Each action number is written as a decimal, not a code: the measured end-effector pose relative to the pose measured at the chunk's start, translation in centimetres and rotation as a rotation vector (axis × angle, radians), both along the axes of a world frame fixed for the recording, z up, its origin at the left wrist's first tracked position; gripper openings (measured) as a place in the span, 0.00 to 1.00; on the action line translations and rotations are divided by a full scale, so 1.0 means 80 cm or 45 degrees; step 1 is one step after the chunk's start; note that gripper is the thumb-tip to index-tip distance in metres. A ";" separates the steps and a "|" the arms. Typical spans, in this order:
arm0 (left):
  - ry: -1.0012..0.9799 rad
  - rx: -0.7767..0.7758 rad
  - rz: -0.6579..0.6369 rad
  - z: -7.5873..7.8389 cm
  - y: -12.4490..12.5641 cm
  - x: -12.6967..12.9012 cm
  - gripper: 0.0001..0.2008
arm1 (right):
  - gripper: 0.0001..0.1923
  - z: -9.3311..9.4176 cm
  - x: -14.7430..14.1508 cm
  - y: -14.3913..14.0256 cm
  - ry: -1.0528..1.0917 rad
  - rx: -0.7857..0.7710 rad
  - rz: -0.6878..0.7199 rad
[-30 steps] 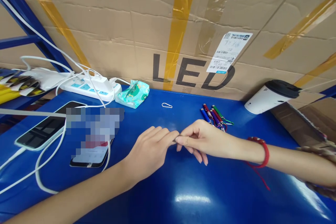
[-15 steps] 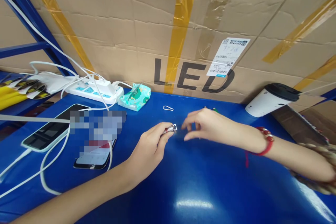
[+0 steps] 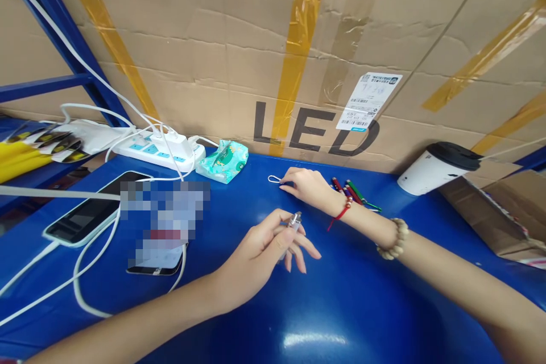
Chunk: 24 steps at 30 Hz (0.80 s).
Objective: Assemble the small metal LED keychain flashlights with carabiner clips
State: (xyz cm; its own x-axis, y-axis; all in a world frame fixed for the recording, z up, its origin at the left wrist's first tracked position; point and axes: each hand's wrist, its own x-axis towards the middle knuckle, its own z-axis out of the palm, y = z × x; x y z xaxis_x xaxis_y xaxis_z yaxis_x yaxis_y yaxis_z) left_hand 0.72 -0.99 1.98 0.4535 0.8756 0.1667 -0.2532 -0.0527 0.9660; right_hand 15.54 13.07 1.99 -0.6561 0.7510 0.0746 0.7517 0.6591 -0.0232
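Note:
My left hand (image 3: 260,256) holds a small silver metal tube (image 3: 294,223) between thumb and index finger, its tip pointing up. The other fingers are spread beneath it. Farther back, my right hand (image 3: 305,185) pinches the right end of a small white cord loop (image 3: 273,179) lying on the blue table (image 3: 362,307). Just behind my right wrist are several slim metal tubes, among them a red one (image 3: 336,184) and a green one (image 3: 354,189); my wrist partly hides them.
A cardboard box (image 3: 205,57) marked LED stands along the back. At left are a power strip (image 3: 147,153), two phones, one plugged-in phone (image 3: 68,222) among white cables, and a green tissue pack (image 3: 224,162). A lidded paper cup (image 3: 420,173) leans at right, beside an open carton (image 3: 503,210).
My right hand has moved left and back to the white loop, uncovering the coloured tubes. My left hand has shifted slightly right, tipped the silver tube upright and spread its lower fingers.

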 end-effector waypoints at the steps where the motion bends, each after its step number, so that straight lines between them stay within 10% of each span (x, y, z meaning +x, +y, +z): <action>1: -0.041 -0.034 -0.022 0.001 0.000 0.001 0.14 | 0.10 -0.001 -0.001 -0.001 0.014 -0.004 -0.028; 24: -0.026 -0.430 0.002 0.010 0.000 0.001 0.16 | 0.06 0.024 0.036 -0.071 0.461 -0.460 -0.226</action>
